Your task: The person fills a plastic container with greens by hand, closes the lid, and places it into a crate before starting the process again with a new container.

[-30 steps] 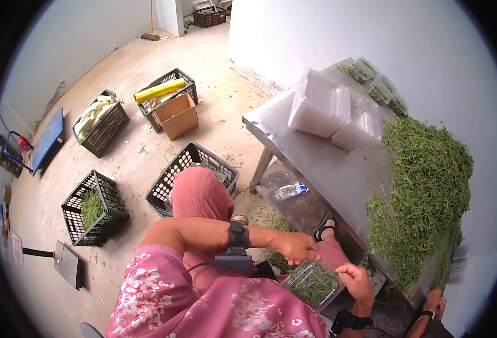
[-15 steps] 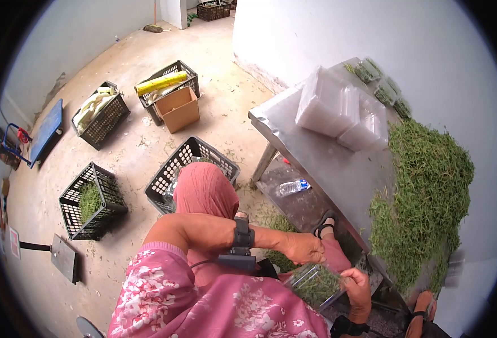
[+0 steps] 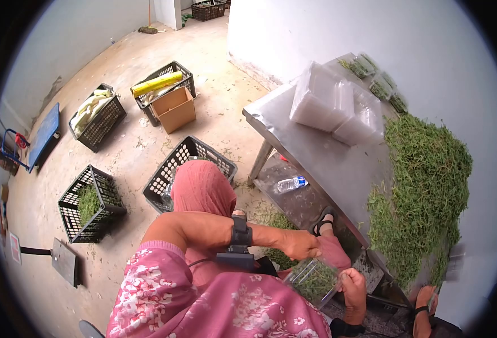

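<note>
A clear plastic box [image 3: 314, 281] of loose green sprigs is held over my lap, between my hands. The fingers of my left hand [image 3: 302, 245] are curled together at the box's upper edge. On the opposite side, my right hand [image 3: 352, 281] pinches the rim between thumb and fingers. Beside them on the metal table lies a large heap of green sprigs [image 3: 428, 197]. Behind the heap stand tall stacks of clear plastic boxes [image 3: 321, 96] and several filled boxes [image 3: 380, 84].
Another person's hand [image 3: 426, 298] is at the table's near right end. A water bottle [image 3: 290, 185] lies on the lower shelf. Black crates [image 3: 93, 205] stand on the floor, along with a cardboard box [image 3: 173, 110], a scale [image 3: 64, 263] and a blue trolley [image 3: 44, 137].
The whole view has shifted slightly left. Both hands keep their hold on the box, which has barely moved. The other person's hand at the right has changed position a little.
</note>
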The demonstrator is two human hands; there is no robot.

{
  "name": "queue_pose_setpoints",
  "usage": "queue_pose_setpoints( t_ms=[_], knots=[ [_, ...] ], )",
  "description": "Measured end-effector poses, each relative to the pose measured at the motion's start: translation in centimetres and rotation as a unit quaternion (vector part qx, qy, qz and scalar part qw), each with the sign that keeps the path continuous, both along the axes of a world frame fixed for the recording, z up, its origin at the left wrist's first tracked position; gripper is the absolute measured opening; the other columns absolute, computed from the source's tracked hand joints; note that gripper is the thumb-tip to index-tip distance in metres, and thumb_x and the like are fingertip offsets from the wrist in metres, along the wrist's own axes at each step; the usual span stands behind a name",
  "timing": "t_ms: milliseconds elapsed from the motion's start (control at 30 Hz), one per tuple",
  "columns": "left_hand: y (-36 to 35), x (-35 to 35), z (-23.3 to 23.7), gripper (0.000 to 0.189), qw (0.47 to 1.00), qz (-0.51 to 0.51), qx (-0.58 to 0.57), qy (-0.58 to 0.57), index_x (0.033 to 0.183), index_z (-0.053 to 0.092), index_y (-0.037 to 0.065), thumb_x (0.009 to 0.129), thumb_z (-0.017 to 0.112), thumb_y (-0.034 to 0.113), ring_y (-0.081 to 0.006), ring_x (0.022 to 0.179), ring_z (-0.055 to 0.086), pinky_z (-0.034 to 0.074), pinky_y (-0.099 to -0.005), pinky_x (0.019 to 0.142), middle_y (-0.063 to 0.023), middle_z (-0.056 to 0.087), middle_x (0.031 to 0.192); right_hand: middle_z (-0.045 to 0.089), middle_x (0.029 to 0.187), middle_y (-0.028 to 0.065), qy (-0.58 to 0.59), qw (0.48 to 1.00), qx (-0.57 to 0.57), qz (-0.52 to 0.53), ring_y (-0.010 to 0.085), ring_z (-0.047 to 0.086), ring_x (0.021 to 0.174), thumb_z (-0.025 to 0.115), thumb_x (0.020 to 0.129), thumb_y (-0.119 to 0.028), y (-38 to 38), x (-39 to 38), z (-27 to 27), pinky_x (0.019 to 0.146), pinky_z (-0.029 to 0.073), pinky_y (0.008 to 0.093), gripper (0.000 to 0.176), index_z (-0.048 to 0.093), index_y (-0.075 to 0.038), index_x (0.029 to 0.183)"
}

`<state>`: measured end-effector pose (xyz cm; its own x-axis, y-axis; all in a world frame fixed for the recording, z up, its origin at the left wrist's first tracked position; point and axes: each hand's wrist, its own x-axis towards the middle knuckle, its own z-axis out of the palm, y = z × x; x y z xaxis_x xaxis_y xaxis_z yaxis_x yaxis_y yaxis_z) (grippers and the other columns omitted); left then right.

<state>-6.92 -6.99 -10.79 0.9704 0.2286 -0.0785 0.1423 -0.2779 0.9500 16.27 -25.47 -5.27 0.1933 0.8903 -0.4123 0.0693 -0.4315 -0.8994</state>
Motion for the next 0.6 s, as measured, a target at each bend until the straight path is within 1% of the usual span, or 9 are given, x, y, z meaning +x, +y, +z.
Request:
queue_pose_setpoints(
  t_ms=[67,133,233,367,433,600],
  knots=[
    [-0.3,0.3,-1.2,0.045,0.999,0.018,0.038,0.0,0.094,0.06,-0.004,0.103,0.042,0.036,-0.037,0.074,0.068,0.053,-0.0469,0.074,-0.0204,0.067,0.077,0.059,0.069,0.0041,-0.031,1.0,0.0,0.003,0.0097,0.054,0.057,0.059,0.097,-0.017,0.0,-0.2,0.3,0.056,0.042,0.0227,0.018,0.058,0.0,0.09],
    [-0.5,0.0,-0.4,0.044,0.998,0.038,0.059,0.006,0.095,0.06,-0.005,0.103,0.044,0.036,-0.0433,0.083,0.067,0.051,-0.0501,0.078,-0.0242,0.067,0.081,0.059,0.068,0.0035,-0.051,0.999,0.002,0.01,0.0091,0.053,0.057,0.058,0.098,-0.017,0.1,-0.6,0.7,0.055,0.041,0.0225,0.019,0.058,-0.001,0.088],
    [-0.6,0.0,-0.3,0.041,0.997,0.052,0.054,-0.015,0.097,0.06,-0.004,0.101,0.047,0.035,-0.0475,0.089,0.064,0.05,-0.0523,0.081,-0.027,0.067,0.084,0.057,0.067,0.0027,-0.074,0.997,0.002,0.012,0.0084,0.051,0.056,0.055,0.099,-0.015,0.1,-0.7,0.5,0.054,0.04,0.0225,0.018,0.056,-0.002,0.086],
    [-0.3,-0.1,0.2,0.036,0.996,0.039,0.076,-0.007,0.097,0.059,-0.003,0.1,0.05,0.033,-0.0479,0.088,0.063,0.05,-0.0529,0.079,-0.0274,0.066,0.085,0.055,0.065,0.0016,-0.086,0.996,-0.005,-0.005,0.0079,0.049,0.055,0.053,0.098,-0.012,0.2,-1.2,0.7,0.053,0.039,0.0228,0.017,0.055,-0.002,0.085],
    [-0.5,-0.2,0.8,0.033,0.995,0.036,0.091,0.006,0.097,0.056,-0.001,0.1,0.05,0.031,-0.0481,0.087,0.062,0.049,-0.0532,0.078,-0.0277,0.064,0.085,0.055,0.064,0.0014,-0.11,0.994,0.002,0.005,0.0076,0.048,0.055,0.053,0.099,-0.012,0.0,-1.3,0.9,0.053,0.039,0.0226,0.017,0.055,-0.003,0.085],
    [-0.7,-0.7,2.8,0.03,0.988,0.054,0.147,0.004,0.094,0.057,0.002,0.098,0.054,0.031,-0.0462,0.078,0.064,0.051,-0.0531,0.071,-0.0239,0.064,0.076,0.055,0.065,-0.0009,-0.138,0.99,0.001,0.001,0.0061,0.049,0.058,0.056,0.097,-0.013,-0.3,-1.3,1.5,0.054,0.04,0.023,0.016,0.058,-0.001,0.086]
  ],
)
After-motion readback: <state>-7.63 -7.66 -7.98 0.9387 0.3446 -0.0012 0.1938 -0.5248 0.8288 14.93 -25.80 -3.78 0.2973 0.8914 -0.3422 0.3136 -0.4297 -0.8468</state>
